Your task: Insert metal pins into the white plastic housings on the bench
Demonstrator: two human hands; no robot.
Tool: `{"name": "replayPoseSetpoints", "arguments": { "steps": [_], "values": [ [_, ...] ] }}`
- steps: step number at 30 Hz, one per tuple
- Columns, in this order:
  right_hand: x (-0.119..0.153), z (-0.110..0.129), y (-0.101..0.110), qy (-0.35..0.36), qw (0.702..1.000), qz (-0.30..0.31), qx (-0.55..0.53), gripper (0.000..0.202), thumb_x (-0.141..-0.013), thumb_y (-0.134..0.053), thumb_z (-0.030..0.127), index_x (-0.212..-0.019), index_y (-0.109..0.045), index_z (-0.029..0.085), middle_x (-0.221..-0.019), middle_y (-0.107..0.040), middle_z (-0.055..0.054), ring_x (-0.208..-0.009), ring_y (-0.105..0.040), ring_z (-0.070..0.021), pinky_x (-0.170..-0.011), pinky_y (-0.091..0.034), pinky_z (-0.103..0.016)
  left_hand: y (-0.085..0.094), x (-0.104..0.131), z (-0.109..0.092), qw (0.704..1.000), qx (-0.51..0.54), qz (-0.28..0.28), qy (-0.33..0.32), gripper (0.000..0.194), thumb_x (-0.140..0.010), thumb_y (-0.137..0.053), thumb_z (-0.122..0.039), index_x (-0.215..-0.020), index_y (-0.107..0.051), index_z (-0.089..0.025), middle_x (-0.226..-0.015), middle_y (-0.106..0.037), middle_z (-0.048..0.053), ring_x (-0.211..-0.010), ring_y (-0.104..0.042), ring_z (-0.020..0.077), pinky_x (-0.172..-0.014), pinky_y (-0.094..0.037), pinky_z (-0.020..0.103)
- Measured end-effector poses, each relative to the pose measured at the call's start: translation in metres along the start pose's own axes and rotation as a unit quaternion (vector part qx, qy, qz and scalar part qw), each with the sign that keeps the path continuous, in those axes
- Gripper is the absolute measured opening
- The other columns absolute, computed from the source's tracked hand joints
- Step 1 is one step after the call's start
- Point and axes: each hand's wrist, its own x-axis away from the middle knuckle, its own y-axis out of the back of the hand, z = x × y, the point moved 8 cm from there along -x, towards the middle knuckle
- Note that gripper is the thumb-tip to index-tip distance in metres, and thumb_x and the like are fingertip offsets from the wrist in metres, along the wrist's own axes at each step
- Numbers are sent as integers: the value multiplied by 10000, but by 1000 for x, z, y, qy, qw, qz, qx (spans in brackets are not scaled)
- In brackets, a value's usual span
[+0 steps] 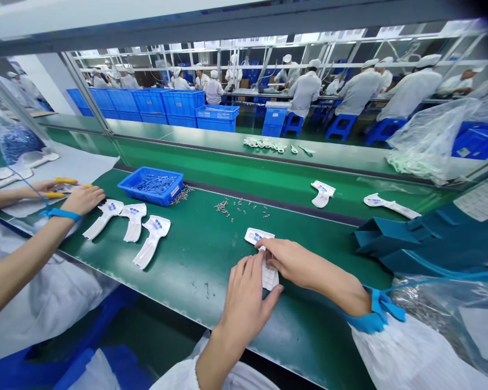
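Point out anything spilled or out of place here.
Small metal pieces lie loose on the green workbench, some heaped beside the blue tray, others scattered; they look spilled, though possibly set out deliberately.

1. Worktop (pixel 195 260): plain dark green.
2. Parts bin (pixel 146 196): bright blue; its small pieces (pixel 158 183), deeper blue.
3. Pistol-shaped shell halves (pixel 134 225) in front of the bin: white, blue-patched.
4. Single shell half (pixel 270 278), well right of the bin: likewise.
5. Tool handles (pixel 65 180) left of the bin: yellow.
6. Loose metal bits (pixel 222 206) right of the bin: seemingly silver-grey, though too small to be sure.
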Motion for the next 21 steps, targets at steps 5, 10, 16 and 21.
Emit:
{"name": "replayPoseSetpoints", "arguments": {
  "steps": [5, 10, 16, 21],
  "values": [
    [0, -14, -3, -45, 999, -24, 2, 359, -925, -537, 174, -1284, -533, 171, -1203, -637, -131, -1029, -621, -262, -794, -429, -321, -1, 1, 0, 1000, -3, 1, -3, 634, -931, -594, -359, -1461, -300, -173, -1418, -507, 126, -1268, -449, 295, -1034, -397, 466],
    [-13, -32, 12, -30, 997, -57, -44, 268, -906, -588, 225, -1172, -597, 197, -973, -685, -60, -863, -630, -207, -702, -430, -280, 1, 1, -2, 1000, -2, 0, 2, 606, -934, -583, -351, -1451, -321, -175, -1412, -508, 124, -1261, -454, 296, -1022, -407, 467],
    [-55, -83, 35, -46, 970, -235, 37, 326, -941, -486, 137, -1244, -604, 148, -1249, -608, -136, -1124, -577, -237, -960, -413, -332, 1, 2, 0, 1000, 0, -4, -2, 600, -937, -570, -350, -1456, -333, -163, -1408, -508, 135, -1271, -456, 299, -1034, -406, 470],
    [-68, -99, 24, -62, 970, -226, 65, 230, -936, -474, 139, -1062, -666, 141, -1033, -674, -118, -975, -620, -236, -853, -442, -326, 1, 4, 1, 1000, 1, 0, 0, 608, -943, -559, -359, -1465, -331, -148, -1412, -506, 140, -1279, -454, 299, -1056, -398, 471]
  ]
}}
